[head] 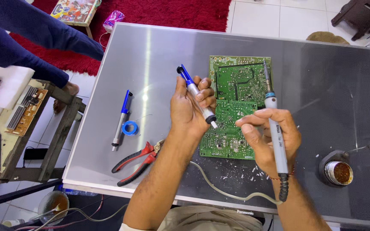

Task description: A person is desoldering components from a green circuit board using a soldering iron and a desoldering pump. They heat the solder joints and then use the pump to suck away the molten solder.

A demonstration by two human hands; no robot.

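A green circuit board (pixel 236 81) lies flat in the middle of a grey metal tabletop (pixel 322 94). My left hand (pixel 189 109) grips a blue and silver desoldering pump (pixel 195 94), held at a slant with its white tip just above the board's left part. My right hand (pixel 270 137) holds a grey soldering iron (pixel 274 124) like a pen, its metal tip pointing away from me over the board's upper right. The iron's cord (pixel 223 190) runs across the table's near edge.
A second blue pump (pixel 121 119), a blue solder spool (pixel 129 128) and red-handled pliers (pixel 135 162) lie left of my arm. A round tin with a coiled iron stand (pixel 339 172) sits at right. Another person's legs (pixel 26 38) and a side bench with a board (pixel 24 112) are far left.
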